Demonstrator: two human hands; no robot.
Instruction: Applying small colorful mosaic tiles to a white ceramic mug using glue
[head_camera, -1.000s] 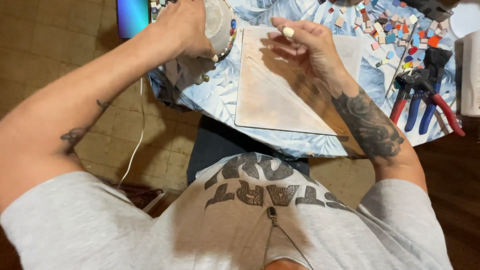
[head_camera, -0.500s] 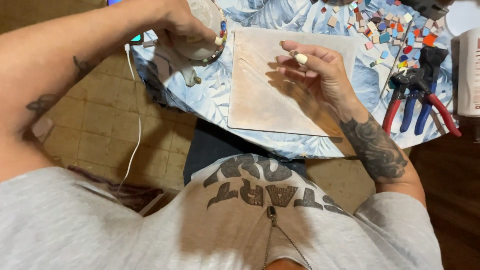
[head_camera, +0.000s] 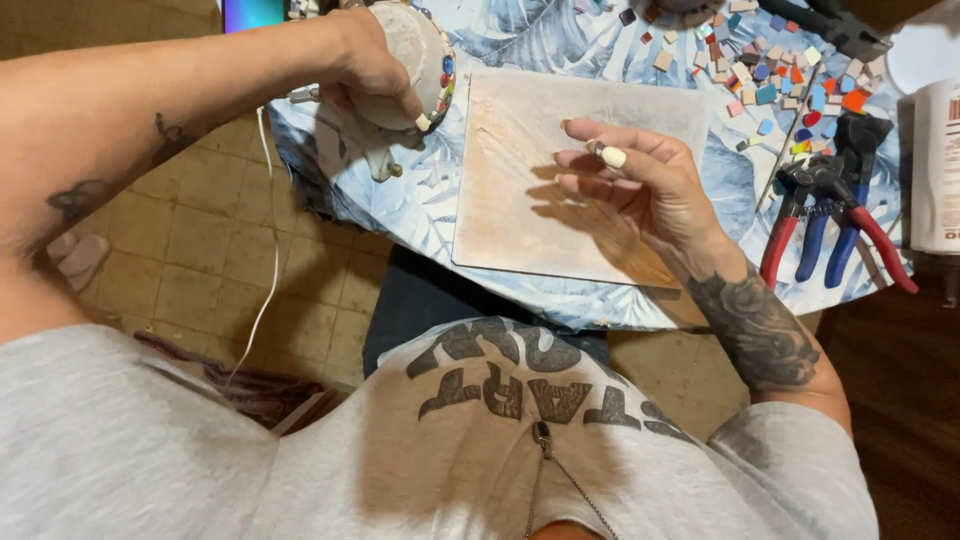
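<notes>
Upper centre of the frame, the left hand (head_camera: 375, 70) wraps its fingers around a pale round piece (head_camera: 415, 60) and holds it tilted at the table's left edge. A row of coloured beads or tiles runs along the rim of the piece. The thumb and fingertips press on its lower side, so the grip is closed on it.

The right hand (head_camera: 640, 185) hovers in the middle of the frame over a beige board (head_camera: 520, 200) that lies flat on the blue leaf-print cloth (head_camera: 440, 210). Its fingers are loosely curled, and the thumb and forefinger pinch a small white tile (head_camera: 613, 157) at their tips. The tile is clear of both the board and the round piece.

Judging from this, the step in hand is placing one tile on the round piece's rim: the tile is picked and carried, not yet set. The next move would call for bringing the right hand across toward the upper centre, with the left keeping the rim turned toward it, and for a careful pinch so that the small tile does not slip.

Upper right, loose coloured tiles (head_camera: 770, 75) are scattered on the cloth. Below them lie nippers (head_camera: 830, 215) with red and blue handles. A white bottle (head_camera: 935, 160) stands at the right edge.
</notes>
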